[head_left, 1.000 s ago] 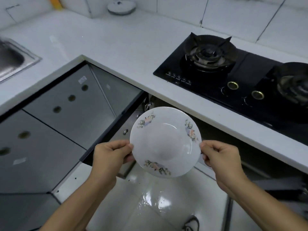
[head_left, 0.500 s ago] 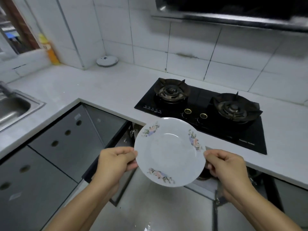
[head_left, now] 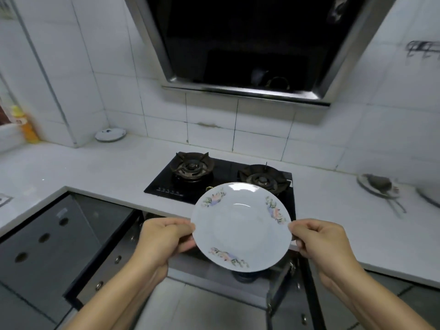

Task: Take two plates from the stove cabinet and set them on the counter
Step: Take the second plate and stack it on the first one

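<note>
While we hold the round white floral-rimmed china plate (head_left: 241,226) by its opposite edges, left hand (head_left: 164,236) and right hand (head_left: 319,241) each pinching the rim, it hangs in the air before the black glass gas stove (head_left: 214,179). We judge the carry half done: next comes lowering it flat onto the white table (head_left: 95,167). Since a second ago, we have risen and the plate has come up to table height.

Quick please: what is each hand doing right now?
Left hand: grips the plate at its left rim.
Right hand: grips its right rim.
</note>
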### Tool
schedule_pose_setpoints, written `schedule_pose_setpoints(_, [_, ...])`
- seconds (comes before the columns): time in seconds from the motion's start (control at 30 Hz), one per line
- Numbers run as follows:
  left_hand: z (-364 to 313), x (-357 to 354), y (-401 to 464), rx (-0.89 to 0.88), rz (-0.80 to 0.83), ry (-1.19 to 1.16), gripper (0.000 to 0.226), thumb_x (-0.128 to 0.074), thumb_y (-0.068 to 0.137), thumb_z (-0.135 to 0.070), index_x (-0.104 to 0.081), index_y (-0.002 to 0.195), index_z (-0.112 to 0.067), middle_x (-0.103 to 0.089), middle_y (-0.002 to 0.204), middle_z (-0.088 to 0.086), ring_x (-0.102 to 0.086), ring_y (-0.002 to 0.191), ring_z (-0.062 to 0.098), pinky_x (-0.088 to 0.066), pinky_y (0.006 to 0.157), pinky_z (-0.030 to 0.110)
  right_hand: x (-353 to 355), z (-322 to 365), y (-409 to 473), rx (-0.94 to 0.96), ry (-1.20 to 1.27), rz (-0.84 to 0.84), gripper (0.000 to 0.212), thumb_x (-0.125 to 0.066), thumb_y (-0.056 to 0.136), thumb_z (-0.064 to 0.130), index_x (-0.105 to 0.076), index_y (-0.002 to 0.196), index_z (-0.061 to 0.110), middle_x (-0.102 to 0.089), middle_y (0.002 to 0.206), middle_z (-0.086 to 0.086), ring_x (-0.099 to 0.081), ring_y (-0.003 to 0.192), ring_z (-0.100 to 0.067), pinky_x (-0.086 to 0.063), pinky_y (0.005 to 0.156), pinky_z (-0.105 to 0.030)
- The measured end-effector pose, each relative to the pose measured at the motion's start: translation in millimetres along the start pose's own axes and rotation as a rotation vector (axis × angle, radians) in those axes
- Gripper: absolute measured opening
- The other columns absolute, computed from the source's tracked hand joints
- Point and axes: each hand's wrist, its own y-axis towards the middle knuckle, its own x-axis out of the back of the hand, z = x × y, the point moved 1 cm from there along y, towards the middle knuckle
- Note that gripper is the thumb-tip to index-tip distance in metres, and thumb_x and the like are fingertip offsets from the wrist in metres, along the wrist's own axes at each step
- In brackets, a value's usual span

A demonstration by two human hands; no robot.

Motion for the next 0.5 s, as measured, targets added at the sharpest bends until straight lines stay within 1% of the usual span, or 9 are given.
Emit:
schedule_pose_setpoints(0.07, [-11.1,-16.1,-5.4,0.007,0.03,-0.007,0.009,-0.069,0.076,0.009,-0.074,0.069,0.006,-0.076,0.072,0.02,-0.074,0.064,0.025,-0.058,0.05,0.024,16.8,11.5,-5.9,0.001,-0.005,-0.032,0.022,-0.063,0.078,-0.001,-0.073,0.06,0.006,-0.062,0.046,0.002,-0.043,0.039,-0.007,-0.04,0.043,-0.023])
schedule_pose_setpoints(0.13, [-22.4,-32.5,-8.9,0.007,0.082,0.003,0.013,-0.069,0.074,0.011,-0.075,0.064,0.004,-0.076,0.072,0.019,-0.075,0.066,0.025,-0.058,0.051,0.025,33.3,21.8,-11.4,0.002,-0.008,-0.072,0.021,-0.062,0.076,-0.002,-0.072,0.059,0.003,-0.06,0.05,-0.005,-0.042,0.04,-0.008,-0.037,0.04,-0.02])
schedule_pose_setpoints(0.23, [-37.5,-57.0,-13.8,0.003,0.171,0.041,0.017,-0.07,0.073,0.011,-0.075,0.06,0.001,-0.076,0.069,0.017,-0.074,0.063,0.024,-0.058,0.05,0.025,57.9,34.8,-21.5,0.001,0.004,-0.161,0.018,-0.062,0.075,-0.003,-0.07,0.058,-0.002,-0.058,0.056,-0.012,-0.042,0.04,-0.009,-0.036,0.039,-0.02])
schedule_pose_setpoints(0.37, [-52.4,-88.7,-20.7,-0.009,0.281,0.088,0.013,-0.069,0.072,0.013,-0.073,0.06,0.007,-0.074,0.066,0.018,-0.073,0.058,0.024,-0.058,0.05,0.025,88.4,46.2,-41.3,-0.013,0.035,-0.305,0.021,-0.062,0.075,-0.003,-0.07,0.056,0.0,-0.06,0.05,-0.007,-0.044,0.037,-0.007,-0.038,0.037,-0.018])
schedule_pose_setpoints(0.5, [-55.5,-117.6,-33.5,0.004,0.413,0.153,0.013,-0.07,0.072,0.012,-0.074,0.06,0.006,-0.075,0.069,0.02,-0.075,0.065,0.027,-0.059,0.052,0.027,118.0,48.6,-67.9,-0.042,0.073,-0.421,0.019,-0.064,0.075,-0.004,-0.071,0.058,0.0,-0.063,0.048,-0.006,-0.046,0.036,-0.005,-0.039,0.036,-0.017])
